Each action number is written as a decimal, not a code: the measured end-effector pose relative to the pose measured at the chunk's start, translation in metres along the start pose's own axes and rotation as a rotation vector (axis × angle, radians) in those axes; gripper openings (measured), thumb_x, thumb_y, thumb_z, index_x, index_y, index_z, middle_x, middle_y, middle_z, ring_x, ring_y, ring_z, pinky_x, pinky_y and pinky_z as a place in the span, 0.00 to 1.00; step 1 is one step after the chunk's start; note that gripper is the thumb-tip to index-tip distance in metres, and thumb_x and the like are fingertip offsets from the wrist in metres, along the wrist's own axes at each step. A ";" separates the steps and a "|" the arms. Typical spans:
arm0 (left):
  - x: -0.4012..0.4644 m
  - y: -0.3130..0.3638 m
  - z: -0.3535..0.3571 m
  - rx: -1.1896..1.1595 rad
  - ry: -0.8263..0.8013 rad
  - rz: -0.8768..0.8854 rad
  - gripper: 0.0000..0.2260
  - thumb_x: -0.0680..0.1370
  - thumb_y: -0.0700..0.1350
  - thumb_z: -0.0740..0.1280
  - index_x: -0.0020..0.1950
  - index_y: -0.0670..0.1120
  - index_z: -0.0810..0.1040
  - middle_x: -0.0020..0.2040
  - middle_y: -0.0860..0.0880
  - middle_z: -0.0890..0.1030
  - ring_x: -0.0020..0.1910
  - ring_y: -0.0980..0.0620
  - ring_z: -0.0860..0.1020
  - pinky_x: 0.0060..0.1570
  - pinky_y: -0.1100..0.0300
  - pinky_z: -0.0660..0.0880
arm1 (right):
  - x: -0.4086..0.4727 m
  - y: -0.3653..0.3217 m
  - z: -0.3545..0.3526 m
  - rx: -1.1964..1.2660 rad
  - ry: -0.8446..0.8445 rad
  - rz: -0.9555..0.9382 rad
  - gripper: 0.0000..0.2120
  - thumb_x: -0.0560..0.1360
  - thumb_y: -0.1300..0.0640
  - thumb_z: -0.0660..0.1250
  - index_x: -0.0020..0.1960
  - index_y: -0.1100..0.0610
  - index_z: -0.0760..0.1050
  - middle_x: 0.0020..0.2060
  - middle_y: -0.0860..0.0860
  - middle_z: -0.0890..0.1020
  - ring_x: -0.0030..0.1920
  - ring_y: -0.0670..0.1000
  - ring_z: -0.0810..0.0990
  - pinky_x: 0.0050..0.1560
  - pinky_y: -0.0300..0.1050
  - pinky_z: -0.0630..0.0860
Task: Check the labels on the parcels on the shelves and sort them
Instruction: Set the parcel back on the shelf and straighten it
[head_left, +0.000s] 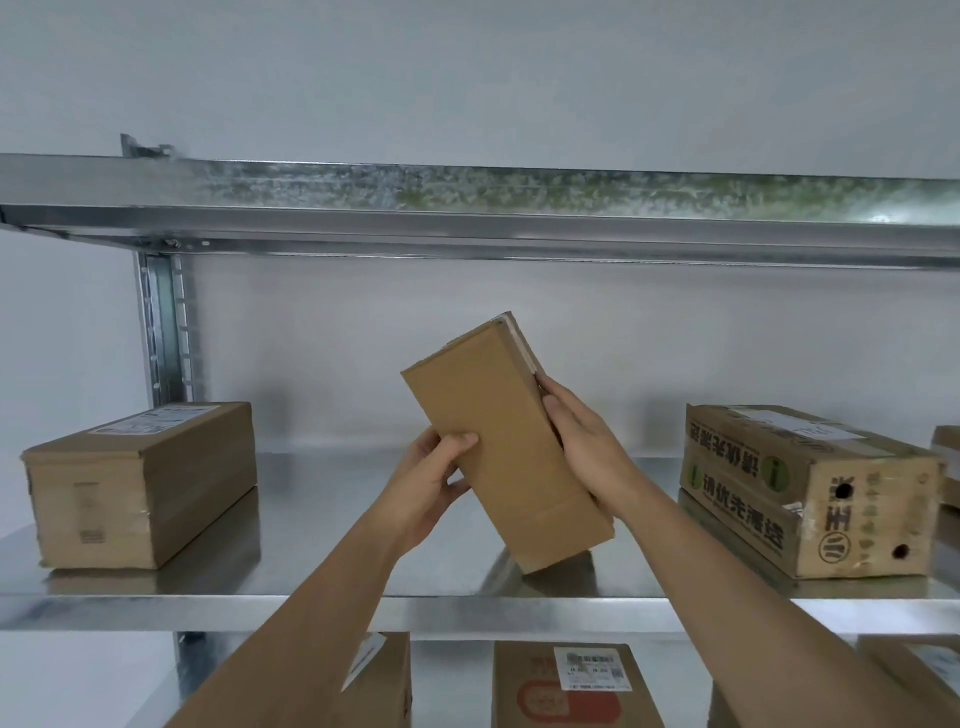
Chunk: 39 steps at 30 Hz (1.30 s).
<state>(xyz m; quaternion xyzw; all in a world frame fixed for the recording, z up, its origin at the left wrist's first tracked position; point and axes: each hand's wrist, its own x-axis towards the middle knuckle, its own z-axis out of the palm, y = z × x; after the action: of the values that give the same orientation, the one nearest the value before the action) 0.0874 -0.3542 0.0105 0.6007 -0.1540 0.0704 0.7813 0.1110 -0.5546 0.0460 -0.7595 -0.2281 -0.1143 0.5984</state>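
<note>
A plain brown cardboard parcel (501, 447) is held tilted above the metal shelf (332, 525), its long side leaning up to the left. No label shows on the face turned toward me. My left hand (434, 483) grips its lower left edge, thumb on the front face. My right hand (582, 441) grips the right side, fingers wrapped along the edge. The parcel's bottom corner hangs just over the shelf surface.
A labelled brown box (140, 483) lies at the shelf's left. A printed carton (800, 488) with a label on top lies at the right, another box (948, 467) beyond it. Several labelled parcels (571, 686) stand on the shelf below. An upper shelf beam (467, 208) runs overhead.
</note>
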 end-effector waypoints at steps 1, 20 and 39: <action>-0.001 0.001 -0.001 -0.029 -0.009 0.001 0.18 0.80 0.50 0.69 0.70 0.48 0.76 0.65 0.49 0.82 0.60 0.52 0.82 0.58 0.51 0.78 | 0.000 0.001 -0.001 -0.020 -0.020 -0.003 0.18 0.86 0.44 0.53 0.75 0.34 0.66 0.72 0.38 0.72 0.70 0.41 0.72 0.74 0.50 0.68; -0.010 0.011 -0.062 -0.267 0.283 -0.184 0.18 0.84 0.43 0.56 0.74 0.52 0.70 0.57 0.42 0.78 0.50 0.41 0.80 0.49 0.41 0.80 | 0.012 0.000 -0.024 -0.508 -0.105 0.252 0.16 0.81 0.41 0.62 0.61 0.51 0.74 0.56 0.44 0.79 0.50 0.44 0.77 0.50 0.45 0.74; 0.039 0.055 -0.060 0.585 0.120 -0.722 0.31 0.72 0.66 0.73 0.65 0.45 0.80 0.59 0.44 0.85 0.60 0.44 0.83 0.67 0.43 0.75 | 0.028 0.005 -0.038 -0.229 -0.169 0.735 0.26 0.70 0.41 0.77 0.59 0.58 0.80 0.55 0.60 0.85 0.54 0.62 0.84 0.58 0.70 0.78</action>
<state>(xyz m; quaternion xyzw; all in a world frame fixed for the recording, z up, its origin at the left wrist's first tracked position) 0.1177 -0.2847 0.0598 0.8059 0.1365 -0.1310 0.5610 0.1414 -0.5858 0.0636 -0.8591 0.0247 0.1460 0.4900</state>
